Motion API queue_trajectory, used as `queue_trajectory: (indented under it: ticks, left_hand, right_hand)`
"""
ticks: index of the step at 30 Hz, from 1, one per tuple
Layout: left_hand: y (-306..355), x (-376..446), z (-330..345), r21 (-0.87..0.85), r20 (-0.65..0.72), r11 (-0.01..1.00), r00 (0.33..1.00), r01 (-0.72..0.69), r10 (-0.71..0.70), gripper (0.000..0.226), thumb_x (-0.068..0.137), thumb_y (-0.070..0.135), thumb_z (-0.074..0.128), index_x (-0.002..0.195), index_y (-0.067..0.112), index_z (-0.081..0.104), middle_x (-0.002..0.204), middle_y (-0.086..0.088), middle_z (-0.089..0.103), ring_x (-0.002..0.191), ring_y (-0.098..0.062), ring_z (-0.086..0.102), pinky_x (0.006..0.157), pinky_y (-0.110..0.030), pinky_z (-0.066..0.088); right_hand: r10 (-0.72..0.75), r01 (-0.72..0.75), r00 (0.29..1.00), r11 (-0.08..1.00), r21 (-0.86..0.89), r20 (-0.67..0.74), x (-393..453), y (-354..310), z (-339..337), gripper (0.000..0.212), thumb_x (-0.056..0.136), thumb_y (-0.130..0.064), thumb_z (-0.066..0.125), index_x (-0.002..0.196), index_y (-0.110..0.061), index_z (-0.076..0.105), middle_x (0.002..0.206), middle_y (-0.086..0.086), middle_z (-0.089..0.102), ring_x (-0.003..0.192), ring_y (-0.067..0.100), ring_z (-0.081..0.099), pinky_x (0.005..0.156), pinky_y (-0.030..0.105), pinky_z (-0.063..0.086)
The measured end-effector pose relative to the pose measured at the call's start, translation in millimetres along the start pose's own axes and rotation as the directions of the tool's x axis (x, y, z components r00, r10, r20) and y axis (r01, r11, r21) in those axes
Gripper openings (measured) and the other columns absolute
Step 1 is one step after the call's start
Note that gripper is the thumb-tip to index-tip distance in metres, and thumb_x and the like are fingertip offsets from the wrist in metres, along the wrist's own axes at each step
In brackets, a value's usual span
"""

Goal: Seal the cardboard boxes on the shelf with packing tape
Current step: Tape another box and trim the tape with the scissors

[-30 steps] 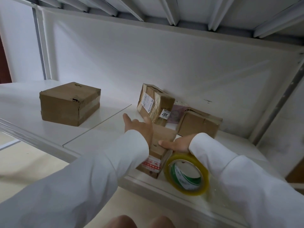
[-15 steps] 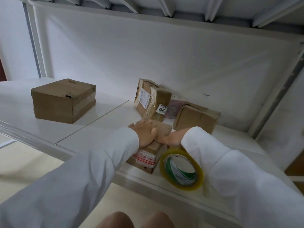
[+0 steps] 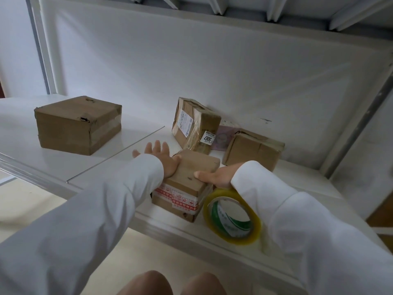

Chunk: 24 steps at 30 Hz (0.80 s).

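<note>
On the shelf [image 3: 63, 167], a big box [image 3: 77, 124] is sitting well apart at the far left. The left hand [image 3: 162, 157] is lying with fingers [image 3: 156, 146] spread straight, its palm edge pressing the small box [image 3: 187, 184] from the left. That box is standing at the shelf's front edge, its long axis running away from the person. The right hand [image 3: 217, 177] is pinching its right side, thumb on top; the tape roll [image 3: 231, 217] is hanging round that wrist, so the right hand is nearer the tape.
</note>
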<state>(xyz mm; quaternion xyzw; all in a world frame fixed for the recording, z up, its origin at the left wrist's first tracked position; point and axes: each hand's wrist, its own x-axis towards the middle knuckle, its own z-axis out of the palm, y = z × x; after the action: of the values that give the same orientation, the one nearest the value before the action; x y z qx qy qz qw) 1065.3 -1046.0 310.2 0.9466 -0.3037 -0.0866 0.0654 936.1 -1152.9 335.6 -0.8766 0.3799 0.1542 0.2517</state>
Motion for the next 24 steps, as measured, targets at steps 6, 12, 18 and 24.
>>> queue_trajectory:
  ticks: [6,12,18,24]
  left_hand:
    - [9.5,-17.1,-5.3,-0.203,0.057,0.974,0.994,0.104,-0.095,0.067,0.099,0.054,0.015,0.127,0.008,0.055,0.124,-0.013,0.057,0.114,-0.029,0.054,0.096,-0.034,0.037]
    - [-0.5,-16.7,-24.6,-0.543,0.331,0.801,0.941,0.250,-0.069,0.060,0.094,0.055,0.040,0.127,0.007,0.052,0.108,-0.015,0.062,0.100,-0.031,0.060,0.084,-0.043,0.048]
    - [-3.2,-14.1,-11.8,-0.467,0.200,0.873,0.978,0.143,-0.053,0.068,0.094,0.061,0.032,0.122,0.005,0.058,0.118,-0.016,0.061,0.108,-0.031,0.059,0.094,-0.039,0.047]
    - [-4.6,-11.5,-6.1,-0.359,0.111,0.928,0.992,0.095,-0.059,0.068,0.095,0.063,0.024,0.110,0.011,0.064,0.098,-0.007,0.059,0.090,-0.023,0.055,0.084,-0.030,0.037]
  right_hand:
    - [0.009,-0.009,1.000,1.000,-0.003,0.001,3.4,1.3,0.4,0.084,0.076,-0.077,0.043,0.140,-0.023,0.039,0.126,0.007,0.056,0.112,0.026,0.057,0.103,0.042,0.041]
    - [0.029,-0.030,0.999,0.998,0.058,0.021,6.9,4.6,-2.6,0.081,0.075,-0.077,0.047,0.136,-0.024,0.043,0.122,0.006,0.059,0.107,0.025,0.060,0.101,0.040,0.044]
    - [0.039,-0.040,0.999,0.994,0.104,0.010,12.5,5.0,-0.9,0.084,0.071,-0.077,0.050,0.138,-0.026,0.040,0.124,0.006,0.057,0.109,0.026,0.059,0.101,0.042,0.044]
    - [0.015,-0.016,1.000,0.997,0.082,0.012,11.0,4.3,1.9,0.082,0.074,-0.077,0.045,0.138,-0.026,0.040,0.124,0.006,0.058,0.108,0.026,0.060,0.101,0.043,0.044]
